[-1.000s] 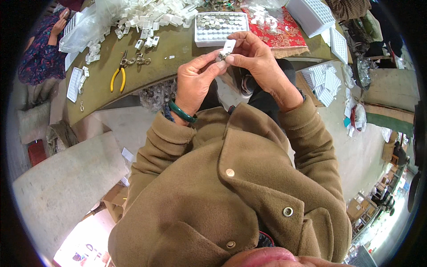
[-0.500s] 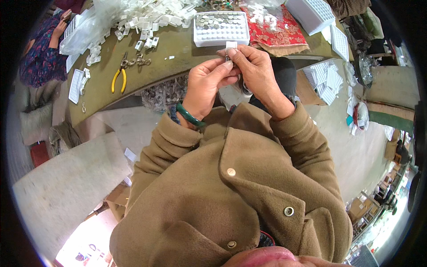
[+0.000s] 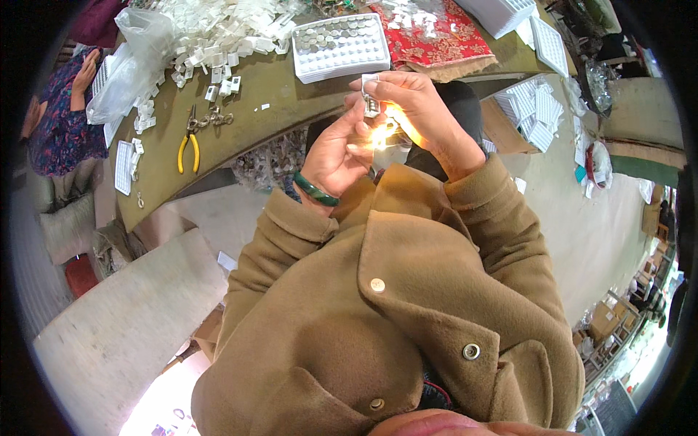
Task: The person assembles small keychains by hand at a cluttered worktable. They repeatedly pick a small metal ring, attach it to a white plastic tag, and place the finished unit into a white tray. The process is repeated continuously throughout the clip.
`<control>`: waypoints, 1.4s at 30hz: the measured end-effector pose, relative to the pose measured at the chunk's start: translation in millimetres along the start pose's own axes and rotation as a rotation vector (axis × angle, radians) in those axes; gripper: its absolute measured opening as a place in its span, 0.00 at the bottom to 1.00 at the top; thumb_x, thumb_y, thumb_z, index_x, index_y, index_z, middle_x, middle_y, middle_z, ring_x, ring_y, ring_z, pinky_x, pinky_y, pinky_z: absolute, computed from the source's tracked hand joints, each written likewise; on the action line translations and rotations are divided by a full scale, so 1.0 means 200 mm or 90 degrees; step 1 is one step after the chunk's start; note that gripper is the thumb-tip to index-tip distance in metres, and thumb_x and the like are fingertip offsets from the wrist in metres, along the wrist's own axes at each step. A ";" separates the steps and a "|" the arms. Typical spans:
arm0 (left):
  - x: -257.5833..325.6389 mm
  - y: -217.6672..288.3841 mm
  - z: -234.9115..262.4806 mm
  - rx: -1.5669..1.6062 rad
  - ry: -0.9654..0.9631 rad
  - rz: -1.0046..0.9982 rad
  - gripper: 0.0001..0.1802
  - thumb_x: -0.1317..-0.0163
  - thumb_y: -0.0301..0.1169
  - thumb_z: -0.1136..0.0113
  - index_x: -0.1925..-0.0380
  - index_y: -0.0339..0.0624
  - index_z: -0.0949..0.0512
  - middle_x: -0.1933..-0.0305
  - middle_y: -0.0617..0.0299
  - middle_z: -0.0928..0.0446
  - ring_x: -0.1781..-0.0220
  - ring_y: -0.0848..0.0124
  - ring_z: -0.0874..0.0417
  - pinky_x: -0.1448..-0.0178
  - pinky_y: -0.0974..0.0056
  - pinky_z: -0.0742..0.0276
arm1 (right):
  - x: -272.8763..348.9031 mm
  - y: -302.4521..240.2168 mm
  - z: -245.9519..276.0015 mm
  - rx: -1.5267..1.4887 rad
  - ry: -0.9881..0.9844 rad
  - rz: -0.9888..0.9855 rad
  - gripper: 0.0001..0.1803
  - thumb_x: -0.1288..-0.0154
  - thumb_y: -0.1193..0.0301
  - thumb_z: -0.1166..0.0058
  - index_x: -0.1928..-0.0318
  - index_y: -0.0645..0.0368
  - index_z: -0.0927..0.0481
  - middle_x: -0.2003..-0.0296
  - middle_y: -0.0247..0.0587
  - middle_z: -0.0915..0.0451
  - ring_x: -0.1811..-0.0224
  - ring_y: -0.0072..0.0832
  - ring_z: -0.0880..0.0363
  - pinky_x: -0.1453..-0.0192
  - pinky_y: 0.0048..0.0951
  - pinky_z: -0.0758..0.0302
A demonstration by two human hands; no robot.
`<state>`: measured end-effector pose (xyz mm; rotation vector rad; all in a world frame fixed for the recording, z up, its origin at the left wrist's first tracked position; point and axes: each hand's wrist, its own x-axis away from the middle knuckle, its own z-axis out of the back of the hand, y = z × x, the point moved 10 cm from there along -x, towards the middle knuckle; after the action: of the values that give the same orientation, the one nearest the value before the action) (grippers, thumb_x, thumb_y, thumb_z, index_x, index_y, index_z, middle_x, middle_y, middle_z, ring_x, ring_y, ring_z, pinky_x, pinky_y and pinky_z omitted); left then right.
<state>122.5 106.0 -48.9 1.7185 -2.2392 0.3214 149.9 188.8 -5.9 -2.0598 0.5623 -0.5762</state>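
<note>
Pinching a small white piece (image 3: 371, 93) between thumb and fingertips of the right hand (image 3: 422, 109), upright, in front of the chest and just over the near edge of the table (image 3: 276, 109). Cupping just below it with the left hand (image 3: 336, 149), green bangle (image 3: 316, 190) at the wrist, fingers half curled; impossible to tell whether anything sits in that grip, with the spot washed out.

New since a second ago: a bright yellow-white glow (image 3: 379, 134) between the two hands, right under the piece. None there in either earlier view, only both sets of fingertips working at the piece. Likely a small flame or hot point, so the handling seems to have given way to heating the piece's lower end. Calls for a firm pinch and fingers kept clear of the glow.

Lying untouched on the table: a white tray (image 3: 340, 45) of round parts just beyond the hands, yellow pliers (image 3: 187, 149) well to the left, a heap (image 3: 218, 36) of white parts, a red cloth (image 3: 429, 33). Off at the far left, another person's sleeve (image 3: 62, 123).
</note>
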 end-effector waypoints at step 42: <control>-0.17 0.04 -0.06 -0.578 0.122 -0.123 0.17 0.26 0.38 0.51 0.51 0.37 0.21 0.73 0.72 0.28 0.78 0.85 0.37 0.71 0.77 0.36 | -0.01 -0.50 0.38 0.951 0.275 0.400 0.07 0.39 0.67 0.42 0.63 0.55 0.18 0.65 0.46 0.19 0.65 0.49 0.20 0.63 0.42 0.23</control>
<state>124.2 142.8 -49.7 1.2919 -1.6447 -0.4880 210.7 287.8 42.4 -0.3165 0.6583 -0.7118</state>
